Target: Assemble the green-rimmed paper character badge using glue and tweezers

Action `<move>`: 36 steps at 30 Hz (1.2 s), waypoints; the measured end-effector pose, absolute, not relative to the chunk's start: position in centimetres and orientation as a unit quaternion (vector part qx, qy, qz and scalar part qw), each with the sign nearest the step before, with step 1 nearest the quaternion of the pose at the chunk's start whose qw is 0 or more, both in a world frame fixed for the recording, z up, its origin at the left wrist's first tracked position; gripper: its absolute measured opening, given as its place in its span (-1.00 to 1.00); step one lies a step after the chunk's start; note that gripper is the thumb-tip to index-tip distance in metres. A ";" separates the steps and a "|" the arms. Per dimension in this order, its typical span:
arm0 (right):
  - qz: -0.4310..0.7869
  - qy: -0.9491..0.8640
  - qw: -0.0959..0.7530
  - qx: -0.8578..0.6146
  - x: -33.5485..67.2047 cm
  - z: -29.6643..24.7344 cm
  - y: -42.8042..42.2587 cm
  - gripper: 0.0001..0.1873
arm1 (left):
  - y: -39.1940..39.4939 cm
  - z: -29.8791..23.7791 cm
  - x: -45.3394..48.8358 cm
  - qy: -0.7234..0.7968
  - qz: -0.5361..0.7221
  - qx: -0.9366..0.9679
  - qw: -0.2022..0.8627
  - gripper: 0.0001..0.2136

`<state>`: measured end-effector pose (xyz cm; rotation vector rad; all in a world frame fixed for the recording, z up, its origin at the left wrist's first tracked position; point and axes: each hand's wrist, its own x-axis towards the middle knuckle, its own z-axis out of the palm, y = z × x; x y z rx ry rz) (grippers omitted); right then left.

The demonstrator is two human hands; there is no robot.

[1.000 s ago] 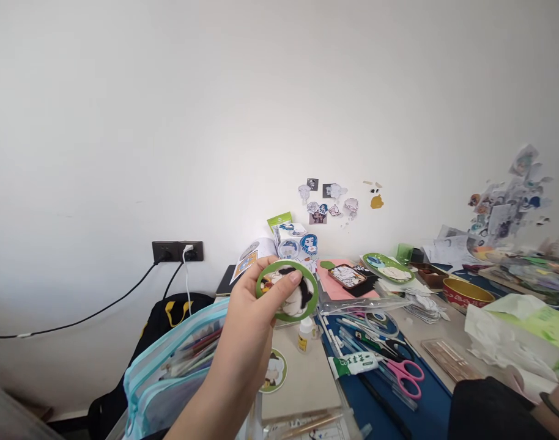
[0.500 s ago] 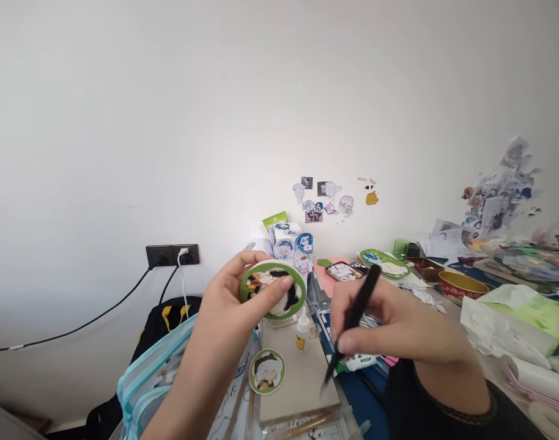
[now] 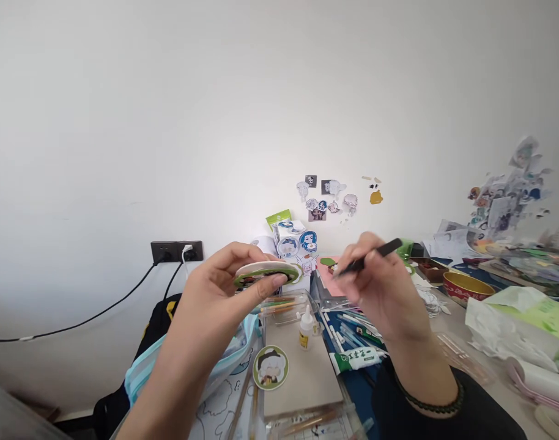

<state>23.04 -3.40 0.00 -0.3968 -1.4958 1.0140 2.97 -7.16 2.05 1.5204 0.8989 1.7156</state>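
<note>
My left hand (image 3: 236,281) grips a round green-rimmed disc (image 3: 265,272) with a cartoon picture, tipped so its white edge shows and its face is mostly hidden. The thumb presses on the disc's near side. To the right, my right hand (image 3: 375,281) is raised and closed around black tweezers (image 3: 371,256), their tip pointing left toward the disc but apart from it. Below the hands, a small white glue bottle (image 3: 306,330) stands upright on a grey board (image 3: 302,385). A round cartoon sticker (image 3: 271,368) with a green border lies at the board's left edge.
A light-blue zip pouch (image 3: 142,366) lies at the left, near a black bag (image 3: 153,330). Pens and a green-white tube (image 3: 359,359) lie right of the board. Farther right are a red-gold bowl (image 3: 467,287) and a tissue pack (image 3: 527,318). Paper cutouts are stuck to the wall.
The disc has tilted from facing me to nearly edge-on. My right hand has lifted from low over the board, and the tweezers have turned from pointing down to pointing left.
</note>
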 end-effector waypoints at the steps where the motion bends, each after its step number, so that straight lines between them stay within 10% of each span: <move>1: 0.425 -0.622 0.635 -0.173 23.0 0.0 -3.4 -0.68 | -7.1 2.0 3.0 0.340 0.659 0.582 0.334 -0.84; 18: 0.355 -0.637 0.643 -0.232 24.0 0.4 -3.6 -0.69 | -7.0 2.1 2.9 0.335 0.657 0.597 0.315 -0.82; 22: 0.402 -0.711 0.535 -0.217 24.2 0.5 -3.8 -0.79 | -7.0 2.1 2.9 0.337 0.652 0.601 0.316 -0.81; 27: 0.308 -0.645 0.659 -0.236 24.5 0.5 -3.9 -0.79 | -7.1 2.1 2.9 0.331 0.651 0.601 0.324 -0.80; 31: 0.410 -0.731 0.492 -0.235 24.6 0.7 -4.3 -0.76 | -7.1 2.1 2.9 0.323 0.653 0.597 0.336 -0.80; 36: 0.443 -0.564 0.688 -0.111 24.7 1.3 -4.3 -0.72 | -7.1 2.2 2.9 0.315 0.658 0.594 0.339 -0.78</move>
